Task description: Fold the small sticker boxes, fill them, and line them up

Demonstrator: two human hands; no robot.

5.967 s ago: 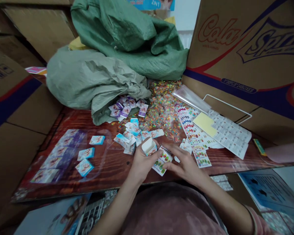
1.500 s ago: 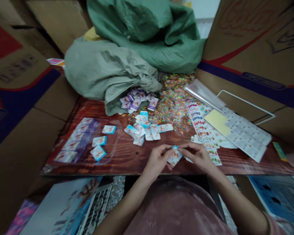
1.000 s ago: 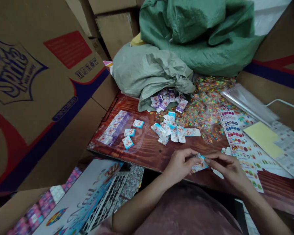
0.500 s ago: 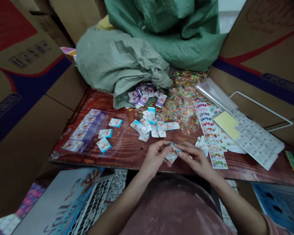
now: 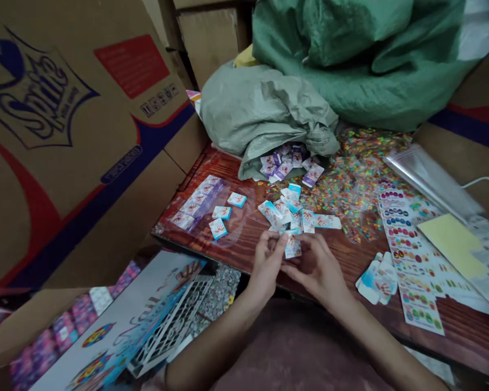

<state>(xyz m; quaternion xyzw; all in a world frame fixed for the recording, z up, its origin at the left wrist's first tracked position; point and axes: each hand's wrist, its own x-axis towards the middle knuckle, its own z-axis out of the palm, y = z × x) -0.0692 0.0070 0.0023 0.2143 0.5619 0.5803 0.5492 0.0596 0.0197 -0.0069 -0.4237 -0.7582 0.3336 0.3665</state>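
My left hand (image 5: 267, 262) pinches a small white and light-blue carton (image 5: 293, 247) between thumb and fingers, above the table's front edge. My right hand (image 5: 321, 266) is at the carton's right side, its upper fingertips close to or touching the edge. The right thumb stretches out below, apart from those fingers. Just beyond the hands is a loose pile of blue-white cartons (image 5: 281, 213), some looking flat. Three closed blue-white boxes (image 5: 221, 212) sit to the left, beside a row of purple boxes (image 5: 198, 200) on clear plastic. Flat carton blanks (image 5: 378, 279) lie to the right.
A grey-green sack (image 5: 269, 108) spills purple boxes (image 5: 283, 169) onto the table (image 5: 244, 233). Colourful small pieces in clear bags (image 5: 358, 179) cover the back right, near sticker sheets (image 5: 409, 255) and plastic film (image 5: 432, 179). A tall cardboard box (image 5: 118, 130) stands left.
The view has swung left, so the table appears further right. The carton is more upright in my left hand. My right thumb has come off the carton and extends below it.
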